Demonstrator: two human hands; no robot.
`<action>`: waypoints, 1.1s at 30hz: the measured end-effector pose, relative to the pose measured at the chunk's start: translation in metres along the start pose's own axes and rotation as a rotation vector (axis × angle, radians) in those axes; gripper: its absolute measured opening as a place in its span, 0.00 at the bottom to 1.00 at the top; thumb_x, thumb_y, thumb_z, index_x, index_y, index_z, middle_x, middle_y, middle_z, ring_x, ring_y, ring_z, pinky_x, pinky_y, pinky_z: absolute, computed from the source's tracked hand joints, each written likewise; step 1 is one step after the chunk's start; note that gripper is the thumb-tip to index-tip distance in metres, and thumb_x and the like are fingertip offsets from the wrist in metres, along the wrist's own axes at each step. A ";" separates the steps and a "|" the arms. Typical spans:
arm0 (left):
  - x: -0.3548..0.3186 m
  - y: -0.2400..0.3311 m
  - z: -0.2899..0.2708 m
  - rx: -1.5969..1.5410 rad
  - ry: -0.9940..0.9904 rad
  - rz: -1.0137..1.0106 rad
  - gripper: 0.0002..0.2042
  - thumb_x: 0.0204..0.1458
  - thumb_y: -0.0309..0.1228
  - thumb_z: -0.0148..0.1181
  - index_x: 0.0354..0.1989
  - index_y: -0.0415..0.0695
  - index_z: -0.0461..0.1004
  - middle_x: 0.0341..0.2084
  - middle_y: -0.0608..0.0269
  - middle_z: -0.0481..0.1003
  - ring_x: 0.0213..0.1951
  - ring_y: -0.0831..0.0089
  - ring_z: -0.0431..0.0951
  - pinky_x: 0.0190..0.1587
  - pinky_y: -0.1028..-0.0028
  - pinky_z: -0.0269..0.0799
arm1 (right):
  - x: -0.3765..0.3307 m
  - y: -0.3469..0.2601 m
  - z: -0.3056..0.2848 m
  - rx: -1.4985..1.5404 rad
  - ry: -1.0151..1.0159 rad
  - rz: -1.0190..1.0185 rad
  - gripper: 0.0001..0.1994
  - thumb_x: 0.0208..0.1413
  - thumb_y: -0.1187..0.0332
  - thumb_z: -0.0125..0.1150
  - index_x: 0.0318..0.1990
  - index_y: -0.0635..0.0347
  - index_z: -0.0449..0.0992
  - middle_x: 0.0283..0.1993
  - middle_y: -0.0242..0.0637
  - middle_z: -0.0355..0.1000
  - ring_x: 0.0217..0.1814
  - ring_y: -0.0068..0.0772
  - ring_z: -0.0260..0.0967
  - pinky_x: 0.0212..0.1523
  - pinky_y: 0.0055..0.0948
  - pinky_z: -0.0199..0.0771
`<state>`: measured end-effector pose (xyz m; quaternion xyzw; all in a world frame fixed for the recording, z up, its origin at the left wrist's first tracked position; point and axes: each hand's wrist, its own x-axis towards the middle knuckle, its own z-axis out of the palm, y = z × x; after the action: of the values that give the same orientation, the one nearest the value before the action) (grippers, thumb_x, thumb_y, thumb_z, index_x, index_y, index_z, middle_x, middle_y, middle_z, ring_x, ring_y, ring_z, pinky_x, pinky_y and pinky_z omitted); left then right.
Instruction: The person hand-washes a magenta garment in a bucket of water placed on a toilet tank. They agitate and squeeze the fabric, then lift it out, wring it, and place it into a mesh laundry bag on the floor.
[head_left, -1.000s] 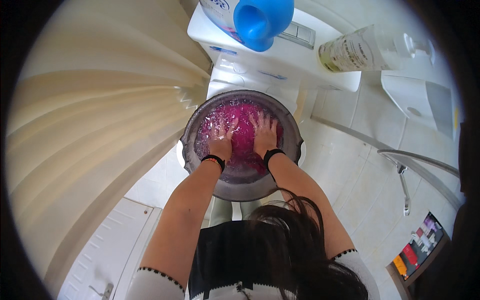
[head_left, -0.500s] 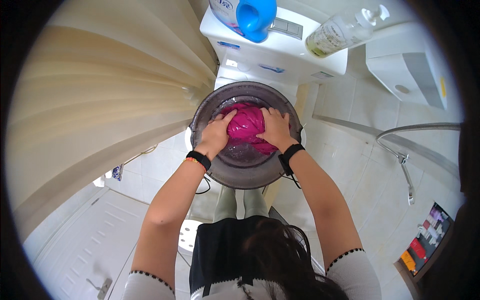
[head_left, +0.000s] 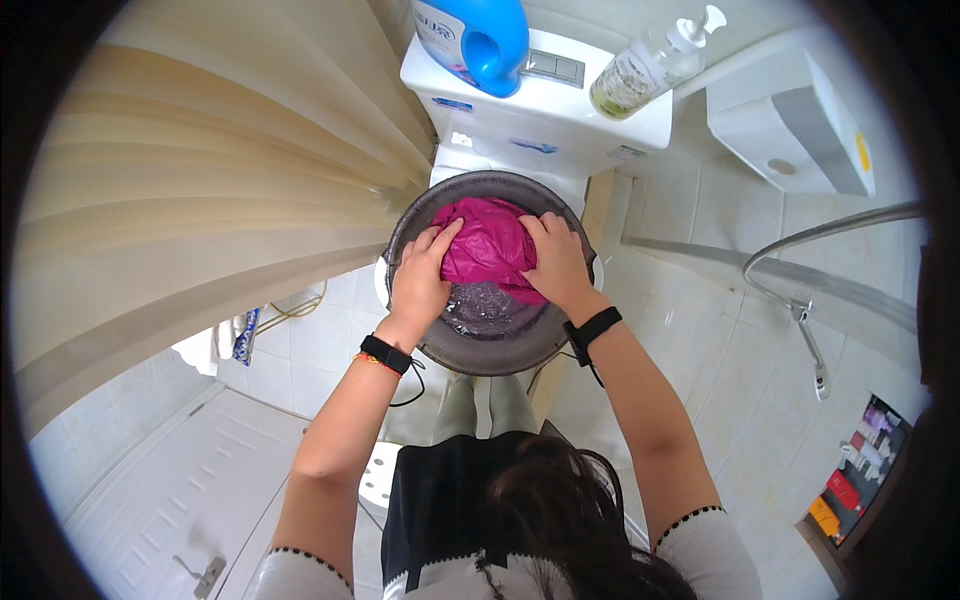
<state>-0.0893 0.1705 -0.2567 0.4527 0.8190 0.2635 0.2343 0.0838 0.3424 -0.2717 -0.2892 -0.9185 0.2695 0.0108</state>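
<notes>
A wet magenta cloth (head_left: 485,242) is bunched in a round dark-grey basin (head_left: 480,360). Some sudsy water (head_left: 482,308) shows in front of the cloth. My left hand (head_left: 421,278) grips the cloth's left side, thumb over the top. On the other side, my right hand (head_left: 560,262) holds the right edge, its fingers curled over the fabric. Fingertips beneath the cloth are hidden. Both wrists wear black bands.
The basin rests on a white toilet, whose tank (head_left: 540,125) carries a blue bottle (head_left: 475,50) and a clear pump bottle (head_left: 650,65). A beige curtain (head_left: 230,190) hangs left. At right are a dispenser (head_left: 795,130) and a shower hose (head_left: 800,235).
The cloth has risen a little and turned, bunching fuller between my hands. More water shows in front of it. My left hand has shifted slightly left, and the view has moved a bit.
</notes>
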 end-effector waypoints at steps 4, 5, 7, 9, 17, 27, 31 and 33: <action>-0.006 -0.015 0.033 0.079 -0.037 -0.034 0.49 0.38 0.08 0.62 0.73 0.59 0.62 0.62 0.50 0.68 0.61 0.44 0.69 0.64 0.55 0.68 | -0.012 0.006 0.042 -0.102 0.144 0.003 0.38 0.33 0.76 0.76 0.59 0.51 0.72 0.50 0.41 0.66 0.56 0.48 0.65 0.53 0.44 0.65; -0.007 -0.019 0.043 0.110 -0.061 -0.045 0.50 0.37 0.08 0.61 0.74 0.60 0.61 0.63 0.49 0.67 0.61 0.43 0.68 0.65 0.54 0.68 | -0.016 0.010 0.053 -0.123 0.164 0.003 0.38 0.33 0.77 0.76 0.60 0.51 0.72 0.50 0.40 0.66 0.56 0.47 0.65 0.53 0.44 0.65; -0.007 -0.029 0.062 0.182 -0.187 -0.097 0.49 0.46 0.13 0.59 0.76 0.67 0.52 0.68 0.53 0.59 0.65 0.45 0.64 0.60 0.44 0.71 | -0.023 0.019 0.074 -0.159 0.168 0.008 0.33 0.40 0.77 0.69 0.60 0.49 0.73 0.49 0.40 0.66 0.55 0.45 0.64 0.54 0.44 0.64; -0.008 -0.036 0.077 0.215 -0.255 -0.136 0.50 0.47 0.13 0.60 0.77 0.70 0.50 0.68 0.52 0.57 0.65 0.44 0.63 0.59 0.42 0.71 | -0.026 0.025 0.093 -0.202 0.171 0.008 0.33 0.42 0.77 0.68 0.61 0.49 0.73 0.50 0.40 0.66 0.56 0.45 0.64 0.56 0.45 0.63; 0.005 -0.040 0.105 0.569 -0.523 -0.217 0.58 0.45 0.26 0.72 0.79 0.72 0.36 0.77 0.49 0.42 0.75 0.40 0.47 0.65 0.29 0.57 | -0.027 0.034 0.102 -0.243 -0.234 0.144 0.58 0.33 0.63 0.82 0.77 0.37 0.54 0.78 0.47 0.47 0.79 0.62 0.44 0.73 0.62 0.48; 0.057 -0.064 0.140 0.440 -0.686 -0.359 0.69 0.37 0.53 0.81 0.79 0.70 0.26 0.79 0.51 0.28 0.78 0.40 0.36 0.68 0.27 0.50 | 0.029 0.059 0.133 -0.305 -0.428 0.192 0.63 0.38 0.50 0.82 0.80 0.37 0.43 0.82 0.45 0.41 0.83 0.60 0.36 0.78 0.70 0.25; 0.067 -0.092 0.167 0.375 -0.641 -0.356 0.64 0.43 0.49 0.77 0.79 0.71 0.28 0.80 0.54 0.29 0.77 0.42 0.44 0.68 0.30 0.52 | 0.045 0.079 0.158 -0.338 -0.449 0.182 0.61 0.43 0.51 0.79 0.80 0.38 0.41 0.81 0.44 0.45 0.83 0.54 0.41 0.79 0.67 0.26; 0.073 -0.111 0.180 0.264 -0.684 -0.409 0.56 0.52 0.43 0.72 0.80 0.70 0.30 0.80 0.56 0.29 0.77 0.42 0.47 0.69 0.32 0.53 | 0.050 0.095 0.176 -0.347 -0.451 0.173 0.59 0.44 0.51 0.79 0.80 0.39 0.42 0.81 0.43 0.45 0.82 0.52 0.42 0.79 0.67 0.27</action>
<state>-0.0812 0.2235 -0.4734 0.3682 0.7939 -0.0614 0.4800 0.0611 0.3482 -0.4762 -0.2967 -0.9021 0.1660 -0.2659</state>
